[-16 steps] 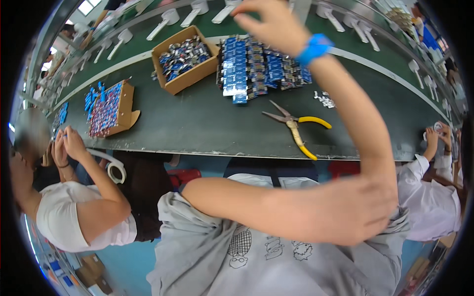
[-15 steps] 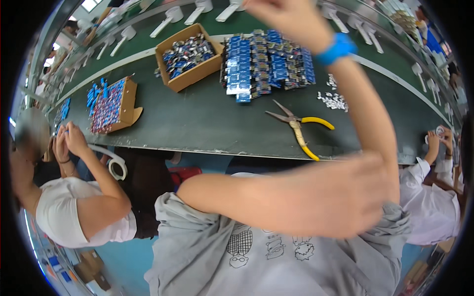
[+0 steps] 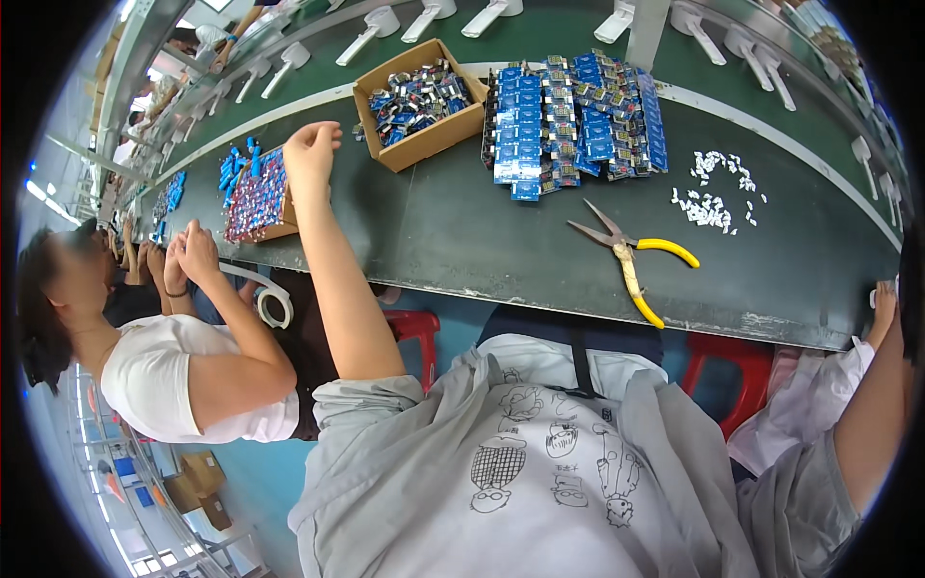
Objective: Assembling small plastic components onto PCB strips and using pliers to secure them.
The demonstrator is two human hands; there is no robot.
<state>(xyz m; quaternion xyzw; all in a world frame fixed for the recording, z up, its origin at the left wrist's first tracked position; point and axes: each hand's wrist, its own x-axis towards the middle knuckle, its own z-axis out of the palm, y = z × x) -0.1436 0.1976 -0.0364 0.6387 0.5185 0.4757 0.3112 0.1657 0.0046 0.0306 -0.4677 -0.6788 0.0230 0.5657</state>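
My left hand (image 3: 312, 159) is raised on a bent arm between two cardboard boxes, its fingers loosely curled in, and nothing shows in them. Close by on its left is a box of small red and blue parts (image 3: 256, 206), with blue cylinders (image 3: 232, 170) heaped behind. To its right stands an open cardboard box (image 3: 431, 133) holding a jumble of small blue and metallic pieces. My right arm (image 3: 875, 414) reaches out past the right rim, so that hand is out of sight. Yellow-handled pliers (image 3: 626, 252) lie splayed on the dark bench, touched by neither hand.
Rows of blue circuit boards (image 3: 578, 123) lie beyond the pliers, and small white pieces (image 3: 708, 207) are scattered farther right. White scoop-like parts (image 3: 369, 35) line the green belt behind. A co-worker (image 3: 207, 371) sits at left; another person's white sleeve (image 3: 805, 419) shows at right.
My left hand has swung from across my chest to the left, up near the boxes. The right arm, with a blue wristband, has swung from above the bench out to the right rim.
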